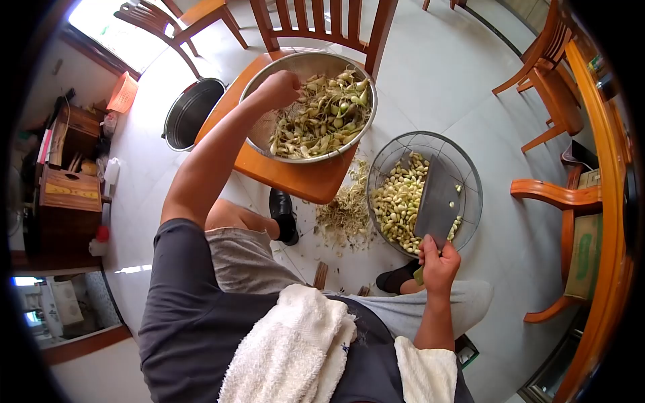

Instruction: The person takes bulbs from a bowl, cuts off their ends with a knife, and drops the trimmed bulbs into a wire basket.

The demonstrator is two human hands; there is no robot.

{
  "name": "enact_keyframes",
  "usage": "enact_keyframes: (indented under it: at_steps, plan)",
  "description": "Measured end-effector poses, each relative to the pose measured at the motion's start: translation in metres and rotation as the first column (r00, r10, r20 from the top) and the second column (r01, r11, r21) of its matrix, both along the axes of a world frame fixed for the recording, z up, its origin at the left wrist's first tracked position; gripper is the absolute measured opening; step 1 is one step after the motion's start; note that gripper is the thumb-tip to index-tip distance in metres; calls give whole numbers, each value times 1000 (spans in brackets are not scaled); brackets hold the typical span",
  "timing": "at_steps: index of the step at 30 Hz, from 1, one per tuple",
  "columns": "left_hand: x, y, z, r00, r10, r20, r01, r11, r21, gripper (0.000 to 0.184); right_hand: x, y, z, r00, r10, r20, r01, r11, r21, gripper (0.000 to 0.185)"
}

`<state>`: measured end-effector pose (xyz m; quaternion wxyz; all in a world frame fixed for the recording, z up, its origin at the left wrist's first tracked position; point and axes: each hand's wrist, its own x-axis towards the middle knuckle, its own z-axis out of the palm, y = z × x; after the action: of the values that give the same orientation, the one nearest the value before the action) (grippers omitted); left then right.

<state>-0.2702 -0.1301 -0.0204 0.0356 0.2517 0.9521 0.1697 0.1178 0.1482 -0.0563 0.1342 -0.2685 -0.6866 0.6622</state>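
My left hand is curled over the left side of a wide metal basin; whatever its fingers hold is hidden. Inside the basin are many small onion-like bulbs with dry stems and roots. My right hand grips the handle of a cleaver, its broad dark blade pointing away from me over a round wire basket. Pale trimmed bulbs fill much of that basket, and a few show to the right of the blade.
The basin rests on a wooden chair. Dry trimmings lie heaped on the tiled floor between chair and basket. A dark bucket stands left of the chair. To the right are a wooden table edge and an armchair.
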Motion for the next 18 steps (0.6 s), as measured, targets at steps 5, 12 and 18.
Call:
enact_keyframes:
  at_steps: [5,12,18]
  plan:
    - [-23,17,-26,996,65,68,-51,981,-189,23,0,1,-8,998,15,66,-17,999,37,16]
    - [-25,14,-35,997,-62,56,63,998,-22,14,7,1,-16,996,45,77,-51,996,80,16]
    - [-2,-19,11,993,99,69,-101,994,41,20,12,-1,-11,993,56,99,-60,998,36,16]
